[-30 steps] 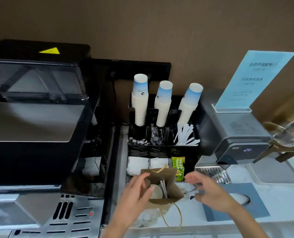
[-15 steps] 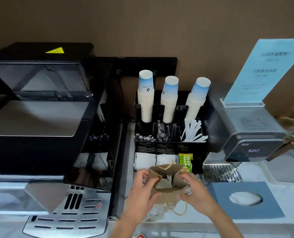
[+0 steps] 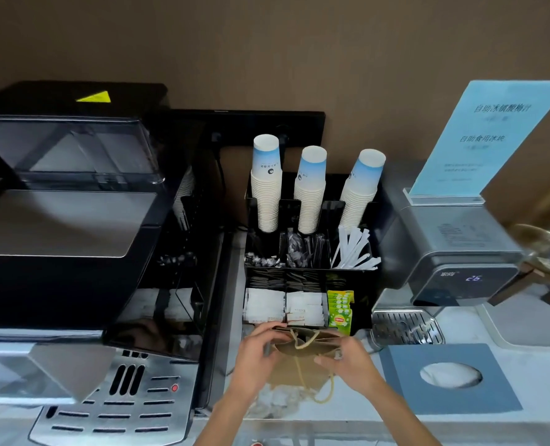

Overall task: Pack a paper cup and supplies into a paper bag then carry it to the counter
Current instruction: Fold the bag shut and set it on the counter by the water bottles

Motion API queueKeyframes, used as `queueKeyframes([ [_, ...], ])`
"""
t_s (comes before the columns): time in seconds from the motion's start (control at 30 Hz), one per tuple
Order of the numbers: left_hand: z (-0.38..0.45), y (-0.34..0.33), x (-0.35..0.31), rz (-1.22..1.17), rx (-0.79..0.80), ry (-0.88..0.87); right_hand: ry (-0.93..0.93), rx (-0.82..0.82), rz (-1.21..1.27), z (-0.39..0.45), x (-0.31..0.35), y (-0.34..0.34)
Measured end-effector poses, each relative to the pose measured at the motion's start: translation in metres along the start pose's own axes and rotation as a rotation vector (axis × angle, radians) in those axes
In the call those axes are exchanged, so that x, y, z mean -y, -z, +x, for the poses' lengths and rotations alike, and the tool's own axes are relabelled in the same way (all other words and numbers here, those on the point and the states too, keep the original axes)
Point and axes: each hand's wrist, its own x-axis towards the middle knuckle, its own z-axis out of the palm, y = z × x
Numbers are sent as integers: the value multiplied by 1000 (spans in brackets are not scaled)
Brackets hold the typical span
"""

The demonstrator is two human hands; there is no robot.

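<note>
A brown paper bag (image 3: 302, 365) with twine handles stands on the marble counter in front of the black supply organiser (image 3: 363, 284). Its mouth is pressed nearly flat, so the cup and supplies inside are hidden. My left hand (image 3: 256, 352) grips the bag's left top edge. My right hand (image 3: 347, 357) pinches the right top edge. One handle loop (image 3: 326, 392) hangs down the front of the bag.
Three stacks of paper cups (image 3: 310, 191) stand in the organiser, with stirrers, sugar packets and green tea bags (image 3: 340, 312) below. A coffee machine (image 3: 74, 220) fills the left. A grey dispenser (image 3: 460, 252), drip tray (image 3: 407, 326) and blue tissue box (image 3: 447, 378) sit on the right.
My right hand came in from the right and took the bag's edge. Both hands have pressed the open mouth together, hiding the cup that showed inside before.
</note>
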Motion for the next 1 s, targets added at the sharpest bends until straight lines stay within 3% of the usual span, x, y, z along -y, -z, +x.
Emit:
queueKeyframes([
  [0.23, 11, -3, 21, -249, -128, 220, -73, -105, 111, 5, -9, -6],
  [0.37, 16, -3, 23, -464, -92, 303, -123, -192, 259, 7, -18, -6],
  [0.57, 11, -6, 24, -202, 41, 139, -74, -57, 474, 10, -18, -2],
  [0.77, 13, -1, 17, -318, 15, 74, 75, -64, 574, 7, -15, 2],
  [1.0, 16, 4, 25, -304, 60, 143, 14, -96, 561, 6, -24, 3],
])
